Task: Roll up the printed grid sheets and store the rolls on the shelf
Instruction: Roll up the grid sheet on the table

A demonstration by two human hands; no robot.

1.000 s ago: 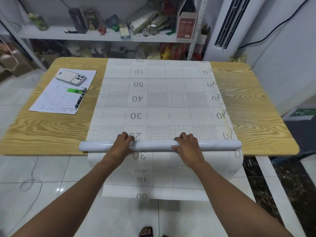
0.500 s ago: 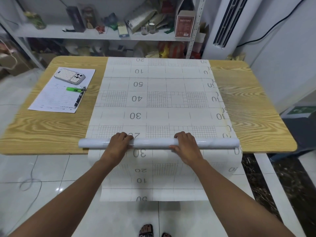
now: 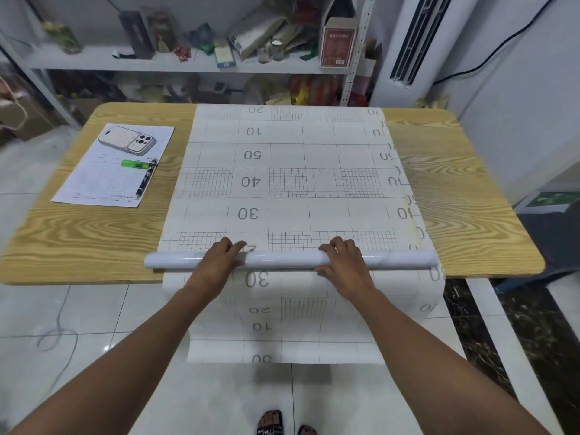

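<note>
I see my left hand [image 3: 216, 262] and right hand [image 3: 343, 262] both curled over the roll [image 3: 282, 259], fingers on its far side, thumbs near. The roll lies across the near edge of the table [image 3: 464, 199], on the grid sheet [image 3: 282, 180], whose near end hangs off the edge.

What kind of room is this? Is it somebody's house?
Probably a small workroom or storeroom, not a living space: a metal shelf crammed with boxes and jars, a standing air conditioner, and a plain wooden table used for rolling sheets.
</note>
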